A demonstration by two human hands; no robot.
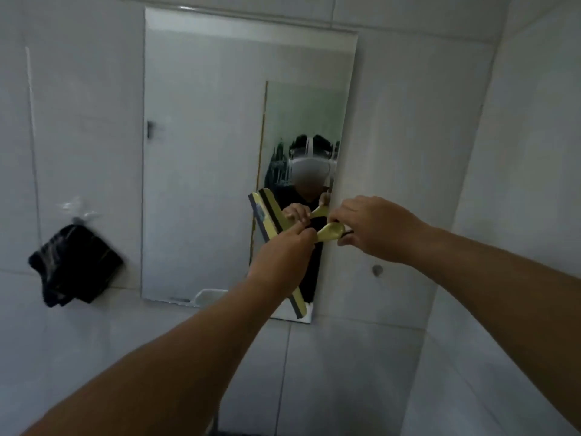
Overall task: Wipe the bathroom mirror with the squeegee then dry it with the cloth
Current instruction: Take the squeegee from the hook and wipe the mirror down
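Both hands on the yellow squeegee [270, 221] at the mirror [201, 152]: left hand [279, 256] pinching mid-handle, right hand [374, 228] clamping its tip, blade running steeply beyond the left knuckles; cloth [74, 264] hangs far left

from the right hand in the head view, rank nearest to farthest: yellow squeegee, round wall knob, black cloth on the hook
1. Yellow plastic squeegee with the black rubber blade: its handle is in the right hand, against the mirror.
2. Small round grey wall knob: just below the hand, right of the mirror.
3. Black cloth on the clear hook: far left, across the mirror.
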